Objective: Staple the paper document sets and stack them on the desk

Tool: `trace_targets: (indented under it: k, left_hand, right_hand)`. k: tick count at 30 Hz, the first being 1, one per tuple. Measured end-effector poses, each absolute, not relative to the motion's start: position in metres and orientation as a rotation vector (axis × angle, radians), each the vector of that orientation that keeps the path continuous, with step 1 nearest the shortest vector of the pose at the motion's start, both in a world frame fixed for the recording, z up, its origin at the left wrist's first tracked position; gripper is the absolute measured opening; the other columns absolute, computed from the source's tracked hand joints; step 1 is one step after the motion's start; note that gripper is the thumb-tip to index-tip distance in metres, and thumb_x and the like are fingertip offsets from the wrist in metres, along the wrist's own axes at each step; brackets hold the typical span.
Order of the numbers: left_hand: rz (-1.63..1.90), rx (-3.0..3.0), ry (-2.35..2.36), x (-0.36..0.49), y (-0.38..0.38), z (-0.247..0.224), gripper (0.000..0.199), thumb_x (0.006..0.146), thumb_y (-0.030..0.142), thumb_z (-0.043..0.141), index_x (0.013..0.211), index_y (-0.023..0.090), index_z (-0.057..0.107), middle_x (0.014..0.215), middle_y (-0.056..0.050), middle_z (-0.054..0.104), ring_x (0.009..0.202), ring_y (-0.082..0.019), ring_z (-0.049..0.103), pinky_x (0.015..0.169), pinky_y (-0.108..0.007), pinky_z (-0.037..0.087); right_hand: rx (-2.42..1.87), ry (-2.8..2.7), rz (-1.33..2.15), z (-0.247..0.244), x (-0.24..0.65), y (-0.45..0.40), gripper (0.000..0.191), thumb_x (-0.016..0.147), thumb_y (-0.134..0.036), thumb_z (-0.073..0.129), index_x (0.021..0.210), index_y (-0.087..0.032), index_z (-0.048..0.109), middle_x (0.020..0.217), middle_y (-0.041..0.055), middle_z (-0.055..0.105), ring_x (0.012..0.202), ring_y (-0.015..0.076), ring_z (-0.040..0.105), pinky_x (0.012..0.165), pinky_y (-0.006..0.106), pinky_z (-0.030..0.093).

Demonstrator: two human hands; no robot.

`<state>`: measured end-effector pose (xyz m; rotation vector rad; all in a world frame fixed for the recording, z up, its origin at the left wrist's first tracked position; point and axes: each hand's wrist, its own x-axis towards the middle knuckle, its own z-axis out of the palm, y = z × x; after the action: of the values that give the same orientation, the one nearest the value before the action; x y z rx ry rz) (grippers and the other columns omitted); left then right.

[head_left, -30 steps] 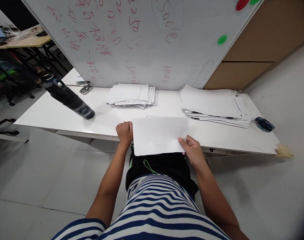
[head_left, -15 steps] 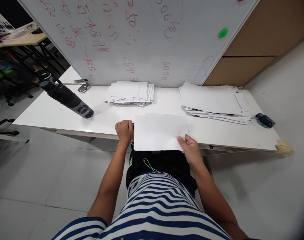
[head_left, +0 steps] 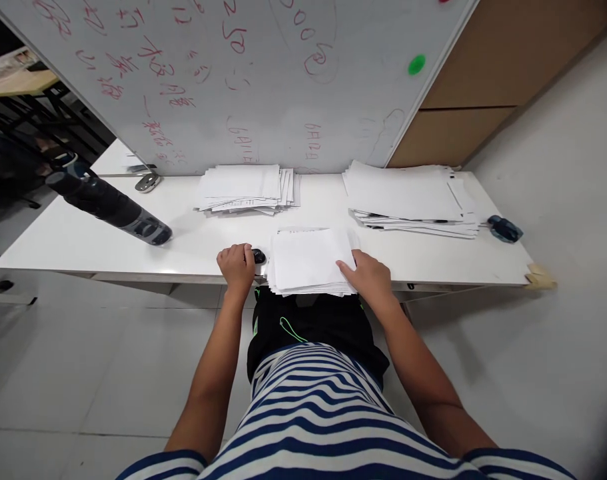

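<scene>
At the counter's (head_left: 326,208) front edge, the left hand (head_left: 237,268) curls and the right hand (head_left: 372,277) thumbs the pile (head_left: 308,260), neither grip's hold clear; likely stacking, next needing alignment.

Whiteboard (head_left: 273,100) with red handwriting (head_left: 159,65), "12", "250" near the top edge, dates "6月11日" (head_left: 241,141) and "6月12日" (head_left: 312,141), partly cropped circled figure (head_left: 308,37) including "00"

White paper stack (head_left: 310,260), blue-striped white shirt (head_left: 308,413)
</scene>
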<state>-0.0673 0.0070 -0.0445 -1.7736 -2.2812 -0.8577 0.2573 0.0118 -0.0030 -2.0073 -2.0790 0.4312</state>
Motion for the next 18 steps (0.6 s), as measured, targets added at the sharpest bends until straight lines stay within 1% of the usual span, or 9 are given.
trace_targets:
  k: [2,4,5,7,9,11,13,15,18]
  left_hand:
    - [-0.862,-1.777,-2.274,-0.067,0.007,-0.045,0.038,0.099,0.033,0.031,0.092,0.023,0.067,0.092,-0.01,0.069,0.093,-0.027,0.055,0.091,-0.043,0.03]
    - [-0.85,-1.773,-2.271,-0.068,0.007,-0.045,0.039,0.099,0.033,0.03,0.092,0.023,0.067,0.092,-0.01,0.069,0.093,-0.027,0.055,0.091,-0.043,0.03]
    - [-0.839,-1.77,-2.27,-0.067,0.007,-0.045,0.039,0.099,0.033,0.03,0.092,0.023,0.067,0.092,-0.01,0.069,0.093,-0.027,0.055,0.091,-0.043,0.03]
    - [-0.82,-1.765,-2.264,-0.067,0.007,-0.045,0.039,0.099,0.033,0.03,0.093,0.023,0.067,0.093,-0.009,0.069,0.094,-0.027,0.055,0.091,-0.043,0.03]
    - [-0.813,-1.771,-2.258,-0.066,0.007,-0.044,0.039,0.099,0.033,0.03,0.093,0.023,0.067,0.092,-0.009,0.07,0.093,-0.027,0.056,0.091,-0.042,0.031]
    - [-0.818,-1.775,-2.256,-0.066,0.006,-0.042,0.039,0.099,0.033,0.03,0.092,0.023,0.067,0.091,-0.009,0.07,0.092,-0.027,0.057,0.09,-0.042,0.032]
    - [-0.832,-1.778,-2.261,-0.065,0.005,-0.039,0.039,0.099,0.033,0.031,0.092,0.023,0.068,0.091,-0.009,0.07,0.093,-0.027,0.057,0.091,-0.043,0.033]
    - [-0.838,-1.793,-2.278,-0.065,0.004,-0.035,0.036,0.098,0.033,0.034,0.092,0.023,0.068,0.092,-0.009,0.07,0.094,-0.027,0.058,0.091,-0.043,0.033]
    - [-0.807,-1.847,-2.344,-0.067,0.003,-0.026,0.031,0.096,0.033,0.039,0.091,0.023,0.068,0.094,-0.01,0.071,0.097,-0.029,0.059,0.091,-0.045,0.035]
  right_hand:
    - [-2.035,-2.007,0.419,-0.005,0.256,0.01,0.044,0.088,-0.053,0.055,0.117,-0.019,0.057,0.107,0.0125,0.067,0.088,0.0277,0.062,0.063,0.031,0.035]
    - [-2.047,-1.905,0.422,-0.006,0.254,0.006,0.057,0.085,-0.055,0.059,0.129,-0.02,0.049,0.12,0.0136,0.064,0.096,0.0298,0.062,0.066,0.032,0.037]
    - [-2.043,-1.865,0.424,-0.007,0.254,0.004,0.061,0.084,-0.055,0.06,0.132,-0.021,0.046,0.124,0.0139,0.062,0.098,0.0304,0.062,0.067,0.032,0.038]
    - [-2.02,-1.813,0.435,-0.008,0.254,0.0,0.064,0.082,-0.055,0.061,0.134,-0.022,0.043,0.125,0.0134,0.06,0.099,0.03,0.061,0.068,0.032,0.038]
    - [-1.99,-1.745,0.438,-0.011,0.256,-0.001,0.063,0.082,-0.056,0.059,0.133,-0.023,0.044,0.116,0.0107,0.062,0.093,0.0276,0.06,0.067,0.032,0.038]
    - [-1.957,-1.627,0.414,-0.017,0.262,0.002,0.058,0.083,-0.058,0.057,0.128,-0.023,0.047,0.099,0.0056,0.061,0.082,0.0238,0.058,0.066,0.031,0.037]
    - [-1.914,-1.491,0.378,-0.025,0.27,0.009,0.051,0.085,-0.056,0.054,0.122,-0.021,0.051,0.081,0.0002,0.055,0.072,0.0205,0.054,0.065,0.03,0.036]
    - [-1.874,-1.4,0.381,-0.034,0.279,0.019,0.044,0.087,-0.051,0.051,0.117,-0.019,0.054,0.068,-0.0038,0.048,0.064,0.0188,0.05,0.064,0.029,0.035]
    - [-1.854,-1.371,0.403,-0.048,0.288,0.031,0.039,0.089,-0.046,0.047,0.112,-0.017,0.058,0.061,-0.005,0.044,0.061,0.019,0.048,0.064,0.029,0.034]
